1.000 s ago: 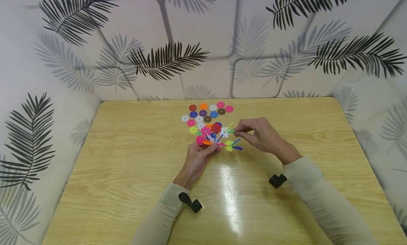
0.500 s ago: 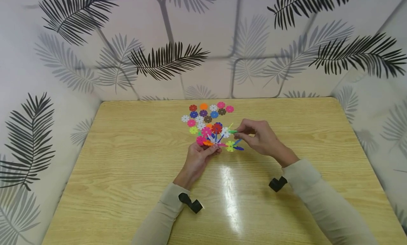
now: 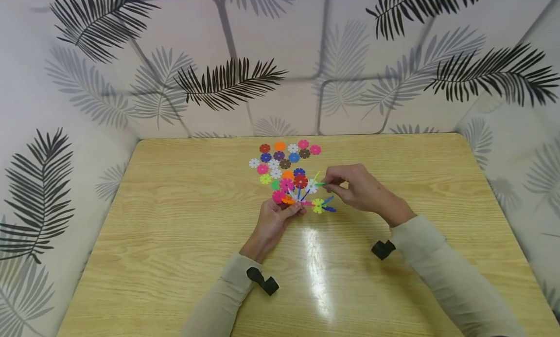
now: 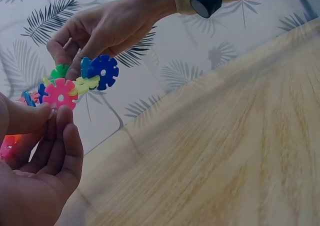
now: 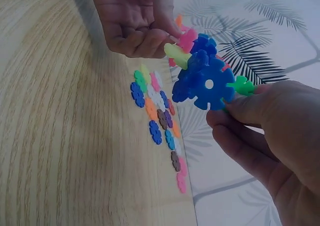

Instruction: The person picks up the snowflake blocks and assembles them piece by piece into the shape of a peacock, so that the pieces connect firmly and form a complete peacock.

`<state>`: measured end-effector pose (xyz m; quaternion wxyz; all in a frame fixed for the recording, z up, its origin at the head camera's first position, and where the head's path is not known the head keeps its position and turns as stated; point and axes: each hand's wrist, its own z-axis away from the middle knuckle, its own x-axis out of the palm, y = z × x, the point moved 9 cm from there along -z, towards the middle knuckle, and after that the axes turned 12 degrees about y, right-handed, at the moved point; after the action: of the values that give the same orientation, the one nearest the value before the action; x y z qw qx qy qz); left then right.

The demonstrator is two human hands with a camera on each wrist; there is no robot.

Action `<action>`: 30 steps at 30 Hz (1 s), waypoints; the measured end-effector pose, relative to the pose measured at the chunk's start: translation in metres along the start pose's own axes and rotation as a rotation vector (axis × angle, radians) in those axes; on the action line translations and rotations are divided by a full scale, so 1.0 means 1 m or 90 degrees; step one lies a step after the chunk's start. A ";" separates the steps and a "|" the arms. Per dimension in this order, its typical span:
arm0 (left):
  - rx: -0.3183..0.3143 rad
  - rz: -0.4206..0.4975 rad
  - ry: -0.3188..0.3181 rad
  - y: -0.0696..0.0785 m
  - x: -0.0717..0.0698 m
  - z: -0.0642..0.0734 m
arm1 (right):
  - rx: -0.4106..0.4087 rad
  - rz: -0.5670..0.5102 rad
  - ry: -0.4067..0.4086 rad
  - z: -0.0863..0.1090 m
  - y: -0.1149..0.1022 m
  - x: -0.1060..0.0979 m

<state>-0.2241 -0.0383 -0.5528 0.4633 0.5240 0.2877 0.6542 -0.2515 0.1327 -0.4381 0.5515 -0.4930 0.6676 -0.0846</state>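
Observation:
Notched plastic discs, slotted into one another, form a colourful cluster held between the two hands above the table. My left hand [image 3: 273, 220] pinches the cluster at its lower middle, by a pink disc [image 4: 60, 93] and a white one. From the right, my right hand [image 3: 356, 188] pinches a green disc [image 5: 244, 85] at the cluster's right side, next to a white disc [image 3: 312, 185]. A red disc [image 3: 300, 181] stands up at the top. Toward the right, a yellow-green disc [image 3: 318, 205] carries a dark blue disc [image 4: 103, 72] and a lighter blue disc [image 5: 214, 83].
Loose discs of the same kind lie flat behind the cluster, among them an orange disc [image 3: 279, 146], a purple disc [image 3: 279, 155] and a brown disc [image 3: 304, 153]. The wooden table [image 3: 175, 220] meets a leaf-patterned wall covering [image 3: 280, 45] at its back edge.
The cluster has tipped and shifted slightly toward the person, with the left hand lowering a little. The right hand keeps its pinch on the green disc. The loose discs stay put.

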 end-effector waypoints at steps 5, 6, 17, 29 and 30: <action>-0.008 0.028 0.001 -0.001 -0.001 0.000 | -0.001 -0.024 0.035 0.003 0.001 -0.002; -0.006 0.033 0.003 0.001 -0.001 0.000 | -0.001 -0.031 0.045 0.004 0.001 -0.002; 0.018 0.014 -0.014 0.011 0.003 0.003 | -0.032 -0.035 0.065 0.005 -0.005 -0.007; 0.033 -0.001 -0.030 0.013 0.004 0.000 | -0.032 -0.018 0.119 0.006 -0.006 -0.016; 0.037 -0.011 -0.027 0.014 0.003 0.000 | -0.036 -0.016 0.122 0.007 -0.006 -0.017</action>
<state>-0.2284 -0.0408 -0.5398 0.4595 0.5482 0.3012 0.6305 -0.2438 0.1450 -0.4255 0.4699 -0.5063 0.7131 -0.1195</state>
